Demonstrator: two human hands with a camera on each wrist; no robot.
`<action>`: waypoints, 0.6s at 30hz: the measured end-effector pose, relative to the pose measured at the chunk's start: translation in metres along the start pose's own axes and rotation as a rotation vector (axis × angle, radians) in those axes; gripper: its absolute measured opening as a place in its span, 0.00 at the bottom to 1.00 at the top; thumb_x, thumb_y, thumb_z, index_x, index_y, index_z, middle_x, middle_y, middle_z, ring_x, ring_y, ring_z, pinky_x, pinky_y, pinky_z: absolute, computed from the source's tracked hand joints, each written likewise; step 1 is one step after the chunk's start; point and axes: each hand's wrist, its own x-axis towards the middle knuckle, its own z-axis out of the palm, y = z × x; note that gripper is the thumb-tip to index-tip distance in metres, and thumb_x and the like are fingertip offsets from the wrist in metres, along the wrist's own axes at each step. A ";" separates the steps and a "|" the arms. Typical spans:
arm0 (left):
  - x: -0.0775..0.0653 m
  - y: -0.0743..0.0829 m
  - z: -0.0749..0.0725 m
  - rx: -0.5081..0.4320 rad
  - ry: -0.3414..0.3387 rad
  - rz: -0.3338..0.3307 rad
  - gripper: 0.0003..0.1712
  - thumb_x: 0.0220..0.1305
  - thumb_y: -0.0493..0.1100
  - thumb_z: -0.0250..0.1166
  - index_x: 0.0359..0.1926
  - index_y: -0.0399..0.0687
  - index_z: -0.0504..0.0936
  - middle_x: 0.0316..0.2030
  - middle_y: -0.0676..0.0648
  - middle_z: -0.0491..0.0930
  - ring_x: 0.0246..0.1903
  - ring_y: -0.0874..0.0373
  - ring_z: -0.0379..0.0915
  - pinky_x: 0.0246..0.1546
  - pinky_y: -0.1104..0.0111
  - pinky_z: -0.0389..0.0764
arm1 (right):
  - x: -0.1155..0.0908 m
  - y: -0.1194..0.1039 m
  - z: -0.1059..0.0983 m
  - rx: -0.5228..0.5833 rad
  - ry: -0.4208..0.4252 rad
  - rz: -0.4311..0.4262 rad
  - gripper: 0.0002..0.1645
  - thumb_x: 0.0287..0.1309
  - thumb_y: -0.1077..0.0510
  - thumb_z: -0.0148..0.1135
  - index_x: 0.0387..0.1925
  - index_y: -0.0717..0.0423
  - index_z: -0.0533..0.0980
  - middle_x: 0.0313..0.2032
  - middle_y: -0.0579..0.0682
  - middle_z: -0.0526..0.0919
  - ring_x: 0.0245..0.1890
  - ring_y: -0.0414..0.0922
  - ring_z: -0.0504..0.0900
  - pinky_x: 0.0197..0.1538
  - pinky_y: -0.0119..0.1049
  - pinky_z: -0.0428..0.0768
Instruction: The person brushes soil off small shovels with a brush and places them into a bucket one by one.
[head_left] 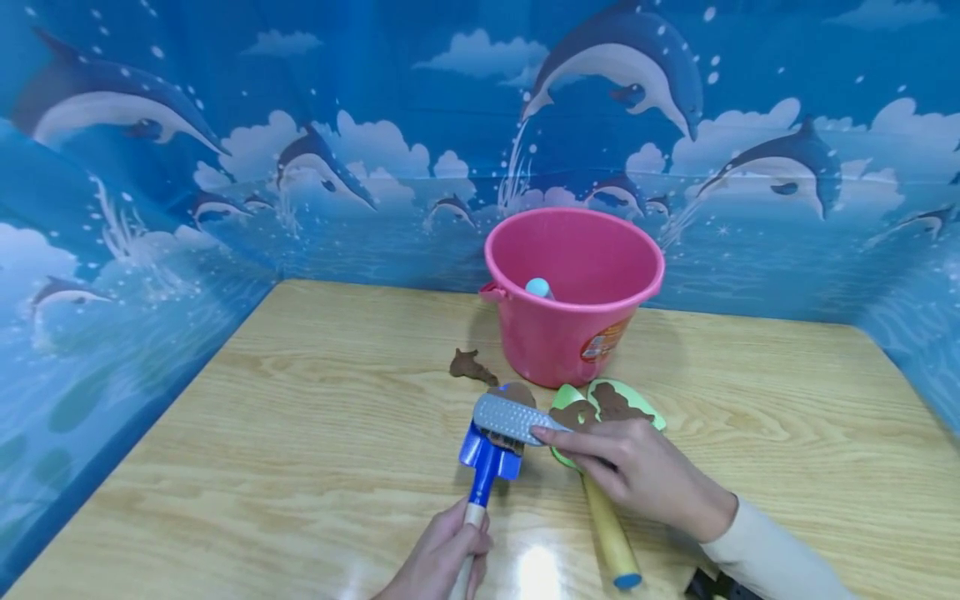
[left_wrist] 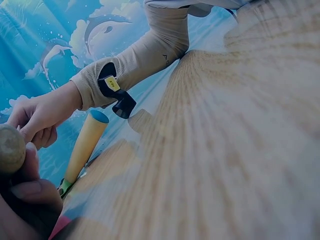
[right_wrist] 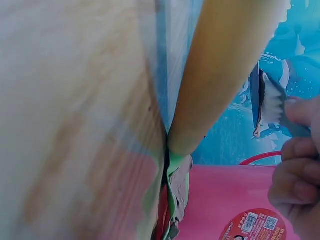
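Observation:
My left hand grips the pale handle of a small blue shovel, its blade pointing away from me above the table. In the left wrist view, the round end of that handle shows beside curled fingers. A grey-blue scrub brush is pinched in my right hand. Its bristles face down against the shovel blade, where a brown, mud-like patch lies. From the right wrist view, the pale bristles meet the blade's edge. The brush hides part of the blade.
A pink bucket stands behind, with a light-blue rounded thing inside. Near it lies a green-headed tool with a yellow handle, brown patches on its green part. Another brown piece lies left. Dolphin-print sheeting surrounds the table.

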 end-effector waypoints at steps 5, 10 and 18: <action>0.000 0.000 0.000 -0.011 -0.003 -0.001 0.14 0.58 0.36 0.50 0.32 0.23 0.60 0.15 0.53 0.66 0.13 0.67 0.64 0.14 0.78 0.67 | 0.001 0.000 -0.002 -0.034 0.061 0.027 0.27 0.56 0.66 0.64 0.58 0.48 0.77 0.25 0.37 0.82 0.24 0.25 0.72 0.32 0.21 0.77; 0.000 0.000 0.000 0.001 -0.002 -0.012 0.15 0.59 0.36 0.50 0.33 0.22 0.61 0.15 0.53 0.66 0.13 0.66 0.63 0.14 0.78 0.66 | 0.002 -0.001 -0.006 0.043 0.059 0.028 0.28 0.55 0.68 0.64 0.58 0.49 0.77 0.35 0.41 0.86 0.30 0.28 0.79 0.39 0.22 0.79; -0.001 0.000 0.000 0.015 0.016 -0.031 0.15 0.60 0.37 0.50 0.34 0.22 0.62 0.13 0.53 0.66 0.12 0.66 0.63 0.13 0.78 0.65 | 0.000 -0.002 -0.001 0.036 -0.042 0.034 0.20 0.64 0.59 0.59 0.57 0.45 0.78 0.23 0.34 0.77 0.21 0.24 0.66 0.28 0.15 0.68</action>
